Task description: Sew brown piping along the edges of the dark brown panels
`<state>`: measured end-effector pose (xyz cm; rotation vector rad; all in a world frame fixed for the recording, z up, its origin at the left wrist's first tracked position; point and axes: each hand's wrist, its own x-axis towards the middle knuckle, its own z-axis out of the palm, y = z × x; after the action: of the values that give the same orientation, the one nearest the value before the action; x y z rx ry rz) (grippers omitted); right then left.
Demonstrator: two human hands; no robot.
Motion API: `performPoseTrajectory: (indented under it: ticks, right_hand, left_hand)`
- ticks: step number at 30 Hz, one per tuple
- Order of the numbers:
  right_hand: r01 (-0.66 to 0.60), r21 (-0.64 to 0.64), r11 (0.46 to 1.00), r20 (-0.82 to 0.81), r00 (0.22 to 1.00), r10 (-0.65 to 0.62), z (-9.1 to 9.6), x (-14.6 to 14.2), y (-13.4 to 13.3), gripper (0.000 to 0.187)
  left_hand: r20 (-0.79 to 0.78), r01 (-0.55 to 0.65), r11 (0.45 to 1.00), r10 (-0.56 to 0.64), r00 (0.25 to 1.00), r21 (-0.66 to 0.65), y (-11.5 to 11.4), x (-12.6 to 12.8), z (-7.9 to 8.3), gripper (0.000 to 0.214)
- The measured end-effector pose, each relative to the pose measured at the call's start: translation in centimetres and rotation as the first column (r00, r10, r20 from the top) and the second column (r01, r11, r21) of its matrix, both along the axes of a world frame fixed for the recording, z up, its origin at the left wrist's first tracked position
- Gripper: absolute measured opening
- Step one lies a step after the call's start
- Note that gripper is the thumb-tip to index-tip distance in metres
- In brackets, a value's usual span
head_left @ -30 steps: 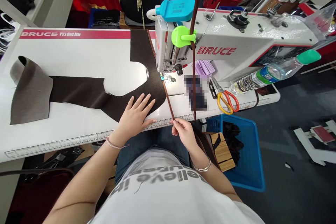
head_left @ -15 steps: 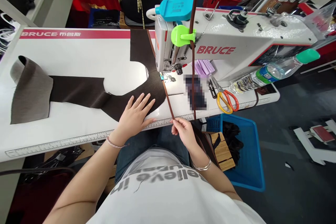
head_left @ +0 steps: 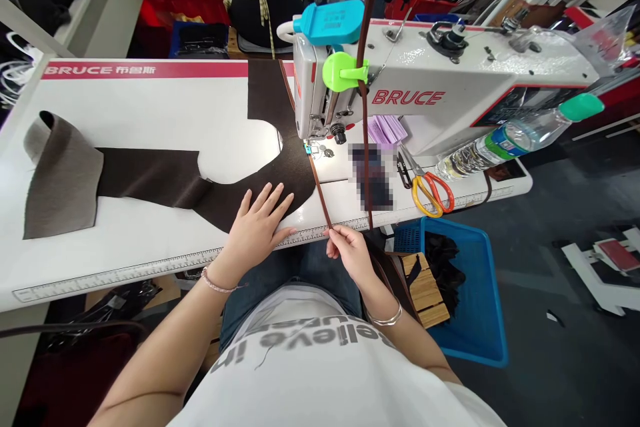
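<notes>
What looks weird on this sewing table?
A blocky, pixelated patch sits on the white sewing table, near the scissors. It looks odd because its squares hide whatever is there, so I cannot tell what it is.

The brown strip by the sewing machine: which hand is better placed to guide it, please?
Probably the right hand: its fingers already pinch the brown strip just off the table edge. The left hand lies flat on the dark fabric, so it seems better placed to hold that down.
</notes>
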<state>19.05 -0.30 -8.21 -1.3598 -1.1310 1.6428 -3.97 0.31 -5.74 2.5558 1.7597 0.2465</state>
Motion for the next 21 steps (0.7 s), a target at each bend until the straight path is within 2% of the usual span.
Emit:
performPoseTrajectory:
  ticks: [21]
  right_hand:
    - [-0.006, 0.031, 1.000, 0.003, 1.000, 0.006, -0.30, 0.14, -0.16, 0.035]
  left_hand:
    - [0.023, 0.006, 1.000, -0.006, 1.000, 0.004, 0.13, -0.24, -0.27, 0.065]
